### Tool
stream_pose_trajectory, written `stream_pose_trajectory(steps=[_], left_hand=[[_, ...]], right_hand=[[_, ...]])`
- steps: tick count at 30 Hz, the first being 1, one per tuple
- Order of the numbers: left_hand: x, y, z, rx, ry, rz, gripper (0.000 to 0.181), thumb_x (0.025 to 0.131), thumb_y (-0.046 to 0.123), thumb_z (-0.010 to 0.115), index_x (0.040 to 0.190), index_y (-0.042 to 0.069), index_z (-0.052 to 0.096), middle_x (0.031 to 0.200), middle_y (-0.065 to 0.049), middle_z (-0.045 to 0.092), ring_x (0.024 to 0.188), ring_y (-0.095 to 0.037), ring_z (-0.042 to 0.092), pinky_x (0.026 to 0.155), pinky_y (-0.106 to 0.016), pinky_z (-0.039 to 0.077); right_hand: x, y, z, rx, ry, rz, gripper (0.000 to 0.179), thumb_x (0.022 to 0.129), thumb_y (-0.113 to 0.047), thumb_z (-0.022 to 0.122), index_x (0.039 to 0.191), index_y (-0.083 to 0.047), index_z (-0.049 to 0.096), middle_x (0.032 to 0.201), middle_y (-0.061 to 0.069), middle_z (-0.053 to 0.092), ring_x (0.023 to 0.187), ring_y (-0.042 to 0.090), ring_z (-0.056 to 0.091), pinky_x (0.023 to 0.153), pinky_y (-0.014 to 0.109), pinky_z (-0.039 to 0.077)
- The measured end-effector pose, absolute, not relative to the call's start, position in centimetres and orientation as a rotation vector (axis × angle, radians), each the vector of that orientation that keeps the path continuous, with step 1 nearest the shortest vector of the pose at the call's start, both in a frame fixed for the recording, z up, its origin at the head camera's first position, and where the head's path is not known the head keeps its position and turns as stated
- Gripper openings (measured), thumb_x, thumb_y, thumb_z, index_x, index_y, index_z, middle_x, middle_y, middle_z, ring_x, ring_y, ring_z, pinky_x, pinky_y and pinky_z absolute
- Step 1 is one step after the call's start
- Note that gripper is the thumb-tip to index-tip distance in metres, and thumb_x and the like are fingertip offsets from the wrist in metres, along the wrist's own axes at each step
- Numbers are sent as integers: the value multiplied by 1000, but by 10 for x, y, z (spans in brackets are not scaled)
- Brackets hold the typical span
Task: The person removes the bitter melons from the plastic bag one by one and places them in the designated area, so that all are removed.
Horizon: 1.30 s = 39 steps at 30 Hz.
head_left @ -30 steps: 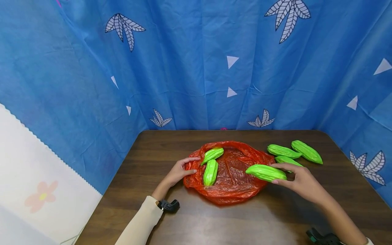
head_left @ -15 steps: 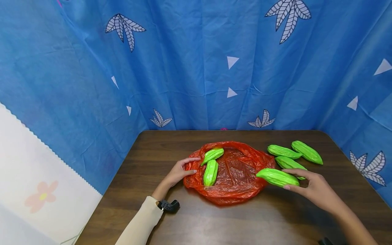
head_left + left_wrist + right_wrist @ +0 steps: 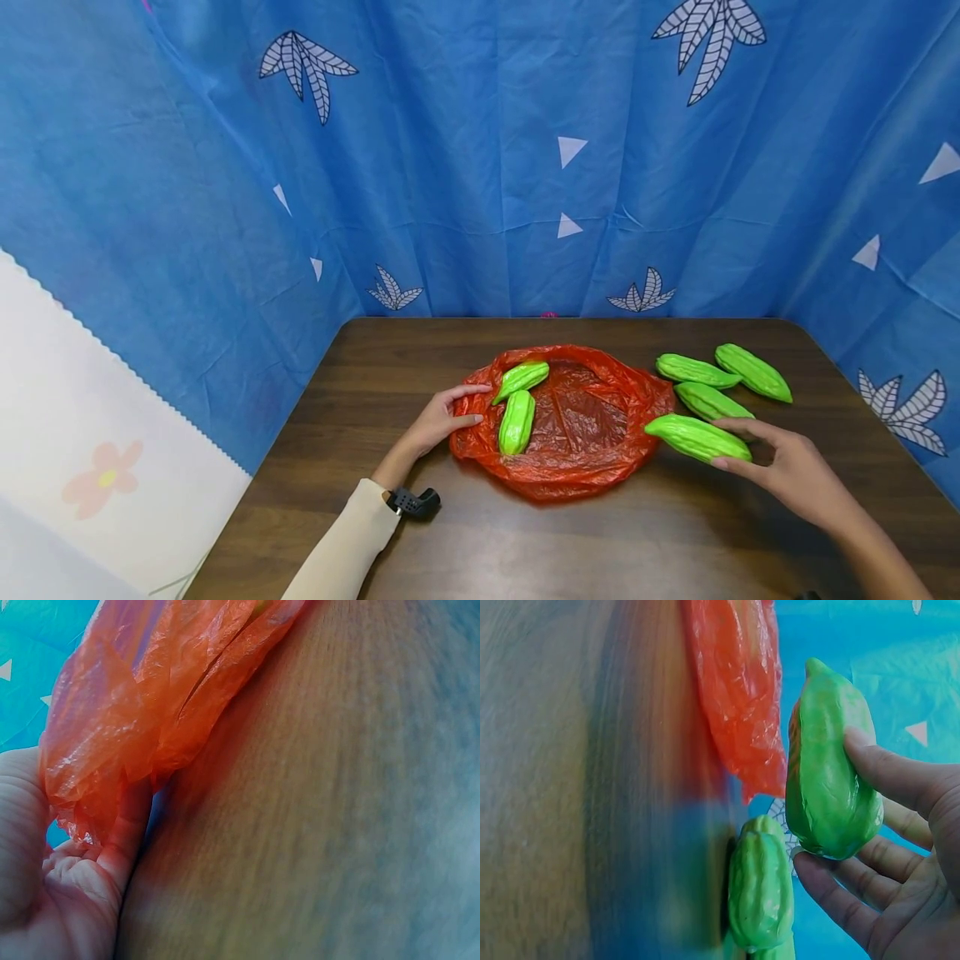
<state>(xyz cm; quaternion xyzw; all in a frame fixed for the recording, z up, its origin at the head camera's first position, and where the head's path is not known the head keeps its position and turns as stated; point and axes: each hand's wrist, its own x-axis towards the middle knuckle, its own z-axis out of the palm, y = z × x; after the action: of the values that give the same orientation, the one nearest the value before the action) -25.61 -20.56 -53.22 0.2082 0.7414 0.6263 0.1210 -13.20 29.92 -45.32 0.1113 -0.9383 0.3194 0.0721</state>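
Observation:
A red plastic bag (image 3: 573,425) lies spread with its mouth facing up on the table. Two bright green bitter melons sit inside its left part, one bitter melon (image 3: 516,422) in front of the other (image 3: 522,379). My left hand (image 3: 442,423) grips the bag's left rim between thumb and fingers; the left wrist view shows the film (image 3: 112,750) between them. Just off the bag's right edge, my right hand (image 3: 791,467) holds another bitter melon (image 3: 697,438) by its blunt end, pointed tip toward the bag. The right wrist view shows this held bitter melon (image 3: 832,765) raised above the table.
Three more bitter melons lie right of the bag: a near one (image 3: 711,401), one behind it (image 3: 696,371) and a far one (image 3: 753,372). The dark wooden table (image 3: 570,542) ends at a blue curtain (image 3: 450,167).
My right hand has moved rightward and slightly nearer with its bitter melon, from over the bag's right part to beside its right edge. My left hand and the bag have stayed put.

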Motion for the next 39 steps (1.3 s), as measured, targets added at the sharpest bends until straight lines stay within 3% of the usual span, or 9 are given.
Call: stream_pose_trajectory(steps=[2,6,9,15,21,28,36,39], left_hand=[[-256,-205,-533,607,2161,1833,49,95,7,71,143,9,58,145,-19,51,105,-26,68,84,-37,60],[-255,-204,-533,605,2152,1836,50,95,7,71,143,9,58,146,-19,51,106,-27,68,85,-37,60],[-255,-204,-533,611,2155,1830,49,94,8,72,142,11,60,145,-16,51,108,-26,67,86,-37,59],[-255,-205,-535,641,2155,1842,48,94,6,71,141,9,60,144,-17,51,111,-23,64,86,-34,59],[-255,-206,-534,628,2160,1842,49,94,7,72,141,10,60,144,-16,51,111,-23,64,86,-34,59],[-254,-205,-533,621,2168,1832,49,94,8,73,141,11,61,145,-16,52,115,-25,63,88,-34,58],[-254,-205,-532,617,2167,1831,49,93,8,73,141,11,60,144,-16,52,113,-25,64,88,-34,58],[-254,-206,-531,614,2173,1828,49,93,9,73,141,12,61,144,-15,52,113,-24,64,88,-34,58]], right_hand=[[-131,301,-455,327,-2824,967,51,86,-33,82,130,-11,67,125,19,66,69,0,44,56,27,36],[-129,306,-460,317,-2811,963,49,85,-31,83,128,-12,68,120,16,67,69,-2,47,55,27,38],[-127,311,-464,311,-2800,949,48,85,-31,84,127,-13,69,118,13,68,84,-7,53,58,27,46],[-124,320,-471,294,-2819,936,49,85,-31,83,128,-12,69,123,19,66,94,-8,56,65,30,55],[-126,324,-475,263,-2851,924,51,85,-34,83,128,-11,69,124,21,66,93,-16,49,65,30,55],[-128,330,-480,242,-2886,947,51,87,-35,82,129,-9,68,126,23,65,91,-11,55,65,32,56],[-132,335,-486,240,-2864,929,50,85,-33,83,126,-7,69,123,25,66,89,-18,50,66,34,58],[-133,336,-487,229,-2880,916,52,85,-35,83,126,-7,69,124,26,65,91,-6,59,66,36,58]])
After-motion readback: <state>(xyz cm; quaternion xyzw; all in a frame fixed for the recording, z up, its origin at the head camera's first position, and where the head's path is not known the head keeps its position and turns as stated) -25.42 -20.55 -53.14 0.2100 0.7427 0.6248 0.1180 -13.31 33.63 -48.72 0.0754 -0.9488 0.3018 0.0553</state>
